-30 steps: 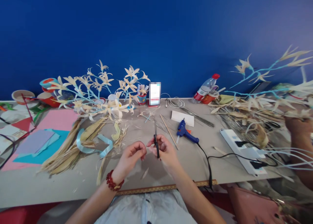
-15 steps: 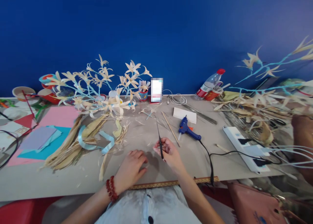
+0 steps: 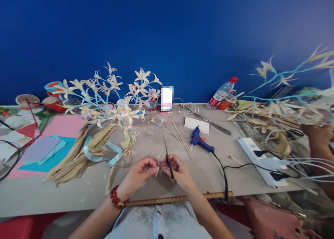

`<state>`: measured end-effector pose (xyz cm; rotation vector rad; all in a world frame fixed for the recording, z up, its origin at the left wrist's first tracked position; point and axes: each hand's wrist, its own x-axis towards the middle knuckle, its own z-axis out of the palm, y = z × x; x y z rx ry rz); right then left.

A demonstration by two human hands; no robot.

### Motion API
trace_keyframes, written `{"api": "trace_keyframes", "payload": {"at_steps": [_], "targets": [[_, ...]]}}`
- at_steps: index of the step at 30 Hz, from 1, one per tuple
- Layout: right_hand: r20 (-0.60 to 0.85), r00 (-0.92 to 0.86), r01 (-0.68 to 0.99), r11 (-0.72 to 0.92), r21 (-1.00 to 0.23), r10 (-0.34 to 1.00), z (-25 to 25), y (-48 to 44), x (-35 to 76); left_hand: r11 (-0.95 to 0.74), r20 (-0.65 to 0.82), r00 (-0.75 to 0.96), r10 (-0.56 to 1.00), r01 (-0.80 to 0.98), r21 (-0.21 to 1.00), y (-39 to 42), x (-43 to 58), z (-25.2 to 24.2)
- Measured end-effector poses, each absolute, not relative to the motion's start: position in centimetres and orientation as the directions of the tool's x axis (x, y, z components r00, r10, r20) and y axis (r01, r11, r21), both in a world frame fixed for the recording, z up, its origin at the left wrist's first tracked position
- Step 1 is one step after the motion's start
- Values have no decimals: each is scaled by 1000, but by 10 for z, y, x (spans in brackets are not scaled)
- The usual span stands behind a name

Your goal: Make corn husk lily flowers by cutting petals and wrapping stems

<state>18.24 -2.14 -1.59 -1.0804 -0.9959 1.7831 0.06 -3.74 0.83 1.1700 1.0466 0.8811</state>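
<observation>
My right hand [image 3: 177, 171] is closed around small black scissors [image 3: 168, 159], whose blades point up and away from me. My left hand [image 3: 139, 174], with a red bead bracelet [image 3: 116, 199] at the wrist, is raised just left of it, its fingertips pinching a small pale sliver [image 3: 157, 170] beside the scissors. Both hands hover over the grey table [image 3: 52, 197] near its front edge. Dried leaf strips [image 3: 75, 159] and a pale blue ribbon [image 3: 100, 153] lie to the left of my left hand.
A blue glue gun [image 3: 199, 143] with a black cord lies right of my hands, beside a white power strip [image 3: 261, 160]. Pale leaf flowers on blue stems [image 3: 109, 96], coloured paper [image 3: 44, 148], a bottle [image 3: 221, 93] and a phone stand behind. Another person's arm [image 3: 319, 145] works at far right.
My left hand rose off the table, where it lay flat half a second ago, and came back up to the scissors with a pinch. The right hand stayed about where it was.
</observation>
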Motion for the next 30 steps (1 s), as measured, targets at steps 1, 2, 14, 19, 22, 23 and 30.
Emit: {"api": "trace_keyframes", "payload": {"at_steps": [1, 2, 14, 19, 22, 23, 30], "targets": [[-294, -336, -275, -391, -878, 895, -15, -23, 180, 219, -179, 273, 945, -121, 968, -36, 2, 10], [-301, -366, -321, -423, -848, 881, -14, -25, 177, 241, -183, 259, 948, -212, 947, -34, 4, 11], [-314, -427, -475, -505, -720, 848, 3, -26, 166, 266, -171, 235, 957, -471, 841, -33, 14, 10], [-301, -328, -440, -427, -790, 896, 1, -24, 166, 222, -155, 191, 969, -408, 886, -33, 13, 9], [-294, -287, -407, -394, -824, 912, 0, -23, 167, 163, -104, 196, 975, -313, 936, -33, 13, 10], [-286, -286, -396, -385, -834, 915, -1, -22, 168, 139, -87, 191, 978, -279, 950, -33, 13, 11], [-247, -298, -330, -343, -880, 922, -2, -21, 171, 27, -8, 182, 983, -101, 994, -32, 12, 10]]}}
